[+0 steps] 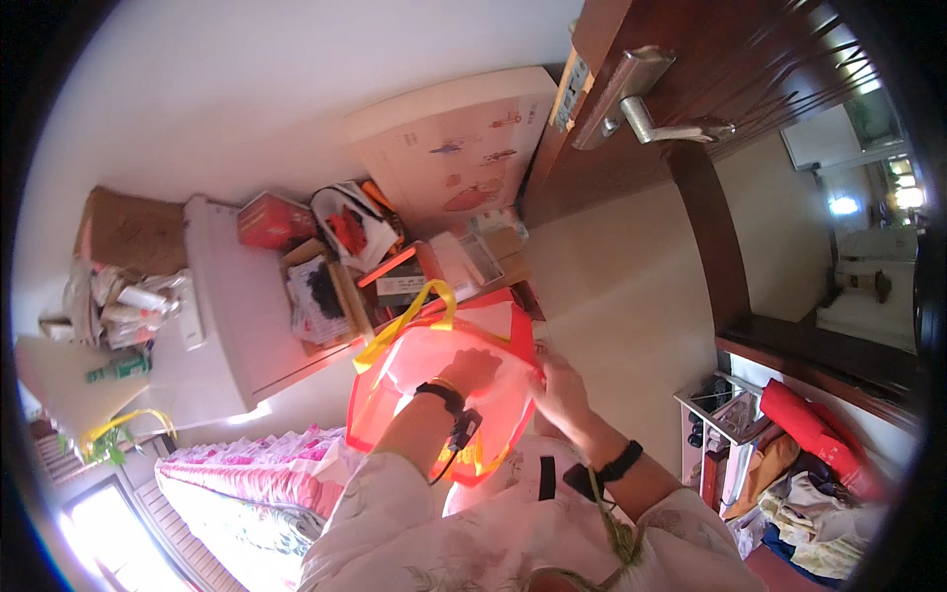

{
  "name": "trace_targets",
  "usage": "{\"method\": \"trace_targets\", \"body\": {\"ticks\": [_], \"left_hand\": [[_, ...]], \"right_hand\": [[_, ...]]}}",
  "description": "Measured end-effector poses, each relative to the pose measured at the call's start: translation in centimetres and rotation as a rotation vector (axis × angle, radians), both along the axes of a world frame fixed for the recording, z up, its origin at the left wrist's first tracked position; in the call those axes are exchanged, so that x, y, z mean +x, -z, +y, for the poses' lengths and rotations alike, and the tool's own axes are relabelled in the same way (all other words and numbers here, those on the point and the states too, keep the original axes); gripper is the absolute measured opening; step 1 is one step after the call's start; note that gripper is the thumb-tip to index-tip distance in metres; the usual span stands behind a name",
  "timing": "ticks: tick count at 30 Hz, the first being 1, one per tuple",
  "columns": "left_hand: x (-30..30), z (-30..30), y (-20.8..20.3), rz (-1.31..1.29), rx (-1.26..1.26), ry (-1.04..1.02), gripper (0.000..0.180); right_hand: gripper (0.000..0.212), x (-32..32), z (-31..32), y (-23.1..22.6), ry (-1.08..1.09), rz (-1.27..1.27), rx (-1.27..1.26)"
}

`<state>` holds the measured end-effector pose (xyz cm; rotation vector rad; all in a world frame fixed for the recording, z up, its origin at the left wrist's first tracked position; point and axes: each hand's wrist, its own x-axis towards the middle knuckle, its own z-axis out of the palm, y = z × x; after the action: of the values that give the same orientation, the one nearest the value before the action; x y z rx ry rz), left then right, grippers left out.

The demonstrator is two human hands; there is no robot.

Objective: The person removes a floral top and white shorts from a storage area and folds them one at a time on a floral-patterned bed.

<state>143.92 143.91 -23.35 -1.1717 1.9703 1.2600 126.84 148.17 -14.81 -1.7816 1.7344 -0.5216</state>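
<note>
A red shopping bag [512,322] with yellow handles [404,326] hangs open in front of my body. My left hand [471,369] reaches into its mouth, over the pale pink inside. The fingers of that hand point away from me and are blurred, so whether they hold anything does not show. At the bag's right rim, my right hand [562,391] is closed on the edge. The contents of the bag cannot be made out.
Beyond the bag, boxes and papers [318,299] crowd a white cabinet [222,286]. A brown door [631,158] stands open at upper right. A bed [252,493] lies lower left, and a rack [725,434] beside piled clothes [814,508] stands lower right.
</note>
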Motion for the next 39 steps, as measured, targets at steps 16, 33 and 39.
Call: {"method": "trace_targets", "body": {"ticks": [16,33,39], "left_hand": [[20.0,14.1,-8.9,0.119,-0.543,-0.879,0.036],[9.8,15.6,-21.7,0.110,-0.152,-0.422,0.045],[3.0,17.6,-18.5,0.419,0.001,-0.438,0.044]], "right_hand": [[0.050,1.8,-1.5,-5.4,-0.121,0.245,0.118],[0.021,4.5,-10.7,-6.5,-0.584,0.243,0.025],[0.017,15.4,-8.9,-7.3,-1.243,0.385,0.083]]}}
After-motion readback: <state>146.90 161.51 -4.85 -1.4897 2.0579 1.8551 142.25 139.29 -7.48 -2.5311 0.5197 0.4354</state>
